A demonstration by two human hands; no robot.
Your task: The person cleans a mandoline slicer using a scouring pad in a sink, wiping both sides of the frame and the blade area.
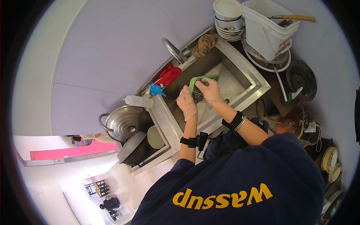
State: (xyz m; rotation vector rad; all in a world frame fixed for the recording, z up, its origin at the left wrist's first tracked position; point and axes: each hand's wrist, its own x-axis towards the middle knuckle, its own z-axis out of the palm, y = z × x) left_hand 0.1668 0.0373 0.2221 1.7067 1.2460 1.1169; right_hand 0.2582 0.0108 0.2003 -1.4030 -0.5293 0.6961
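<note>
My left hand (pixel 186 103), in a clear disposable glove, grips the near end of a green plastic item (pixel 193 81) over the sink basin (pixel 230 81). Its rim is visible, but my hands hide much of its shape, so I cannot tell exactly what it is. In my right hand (pixel 211 90), also gloved, is a dark grey metal scouring pad (pixel 198 94), pressed against the green plastic. Behind them, a curved metal faucet (pixel 173 50) rises from the back rim. Along that rim lie a red cloth (pixel 170 75), a crumpled blue item (pixel 157 89) and a brown cloth (pixel 205 45).
Left of the basin stand a translucent squeeze bottle (pixel 138 101), a large metal lid (pixel 128 123) and a dark pot (pixel 135 152). Stacked bowls (pixel 229 24) and a white bucket (pixel 267 33) holding utensils are at the right. A gas burner (pixel 301 80) sits beyond. Someone (pixel 111 203) is far off.
</note>
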